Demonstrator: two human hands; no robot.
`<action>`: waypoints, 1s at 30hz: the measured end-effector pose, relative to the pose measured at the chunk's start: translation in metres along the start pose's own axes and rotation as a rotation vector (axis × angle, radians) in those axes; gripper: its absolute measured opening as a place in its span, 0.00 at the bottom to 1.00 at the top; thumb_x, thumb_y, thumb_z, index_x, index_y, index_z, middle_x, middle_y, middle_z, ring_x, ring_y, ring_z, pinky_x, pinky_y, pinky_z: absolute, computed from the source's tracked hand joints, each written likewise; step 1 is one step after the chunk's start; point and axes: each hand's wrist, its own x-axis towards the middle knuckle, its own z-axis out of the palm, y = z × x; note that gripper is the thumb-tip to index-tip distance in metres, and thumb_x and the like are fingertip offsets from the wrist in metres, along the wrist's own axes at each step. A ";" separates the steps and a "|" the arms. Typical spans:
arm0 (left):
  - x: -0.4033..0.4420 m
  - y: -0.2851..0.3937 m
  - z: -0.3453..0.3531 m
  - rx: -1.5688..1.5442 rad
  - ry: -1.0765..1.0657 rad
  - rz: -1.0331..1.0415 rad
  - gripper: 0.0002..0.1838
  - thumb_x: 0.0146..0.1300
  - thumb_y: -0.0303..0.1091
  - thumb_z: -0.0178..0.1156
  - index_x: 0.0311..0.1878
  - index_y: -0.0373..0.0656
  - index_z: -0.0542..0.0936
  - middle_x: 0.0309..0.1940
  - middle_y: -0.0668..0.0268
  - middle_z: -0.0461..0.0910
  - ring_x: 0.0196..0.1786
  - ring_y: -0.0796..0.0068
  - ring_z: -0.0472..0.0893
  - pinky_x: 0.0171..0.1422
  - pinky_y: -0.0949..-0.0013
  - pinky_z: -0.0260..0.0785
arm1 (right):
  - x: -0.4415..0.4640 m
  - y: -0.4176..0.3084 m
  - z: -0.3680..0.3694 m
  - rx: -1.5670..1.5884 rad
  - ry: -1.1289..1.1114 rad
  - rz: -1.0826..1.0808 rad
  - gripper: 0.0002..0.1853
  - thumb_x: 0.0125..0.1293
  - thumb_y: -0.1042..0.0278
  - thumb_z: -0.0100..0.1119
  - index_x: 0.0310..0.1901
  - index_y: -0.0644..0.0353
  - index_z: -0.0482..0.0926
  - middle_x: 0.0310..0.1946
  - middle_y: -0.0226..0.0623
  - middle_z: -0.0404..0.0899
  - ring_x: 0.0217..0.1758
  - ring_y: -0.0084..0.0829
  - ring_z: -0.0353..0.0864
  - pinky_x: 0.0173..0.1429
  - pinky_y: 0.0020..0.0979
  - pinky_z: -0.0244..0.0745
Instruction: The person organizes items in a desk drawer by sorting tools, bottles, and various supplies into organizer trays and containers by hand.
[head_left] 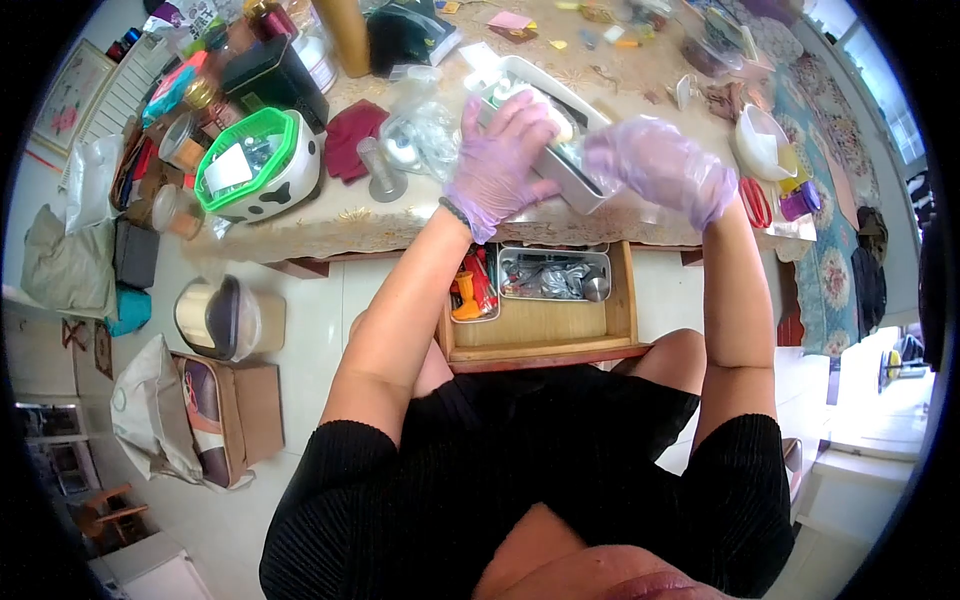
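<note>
On the table stands a long white plastic box (pixel 582 188), tilted away to the left, with white and greenish items inside that I cannot make out. My left hand (pixel 505 155), in a thin purple glove, lies over the box's left side, fingers spread and stretched across the rim. My right hand (pixel 660 168), gloved the same way, is over the box's right end; motion smears its fingers, so what they hold is unclear. Left of my left hand are a clear plastic bag (pixel 425 130), a small clear cylinder (pixel 380 172) and a dark red cloth (pixel 352 140).
Below the table edge an open drawer (pixel 540 325) holds trays of tools, including an orange-handled one (pixel 465 297). A green-rimmed, cow-spotted container (pixel 260 170) stands at the left. Red-handled scissors (pixel 755 203), a white bowl (pixel 762 143) and a purple-lidded jar (pixel 798 203) are at the right.
</note>
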 end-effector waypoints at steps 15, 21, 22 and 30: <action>0.003 0.000 0.005 -0.047 -0.034 0.075 0.24 0.43 0.42 0.73 0.46 0.49 0.80 0.42 0.64 0.79 0.49 0.59 0.77 0.59 0.56 0.67 | 0.050 -0.001 0.014 -0.220 0.043 0.255 0.14 0.66 0.64 0.53 0.47 0.59 0.83 0.39 0.54 0.83 0.43 0.51 0.84 0.51 0.45 0.78; 0.006 -0.001 0.005 -0.077 -0.104 0.020 0.23 0.45 0.44 0.73 0.46 0.50 0.80 0.39 0.64 0.81 0.47 0.60 0.79 0.58 0.57 0.67 | 0.081 0.014 0.011 -0.324 -0.023 0.255 0.11 0.57 0.70 0.57 0.36 0.68 0.84 0.34 0.58 0.83 0.39 0.52 0.85 0.44 0.44 0.80; 0.007 -0.001 0.004 -0.077 -0.103 0.020 0.23 0.45 0.44 0.73 0.46 0.50 0.80 0.39 0.64 0.81 0.47 0.60 0.79 0.58 0.57 0.67 | 0.083 0.009 0.008 -0.330 -0.064 0.242 0.11 0.56 0.71 0.57 0.34 0.68 0.84 0.33 0.58 0.83 0.37 0.52 0.85 0.43 0.44 0.80; 0.018 0.003 -0.012 -0.021 -0.350 -0.037 0.19 0.54 0.45 0.67 0.47 0.49 0.80 0.38 0.60 0.82 0.48 0.57 0.79 0.63 0.56 0.66 | 0.083 0.007 0.009 -0.394 -0.193 0.168 0.16 0.63 0.61 0.60 0.50 0.58 0.82 0.42 0.49 0.84 0.43 0.49 0.84 0.50 0.41 0.80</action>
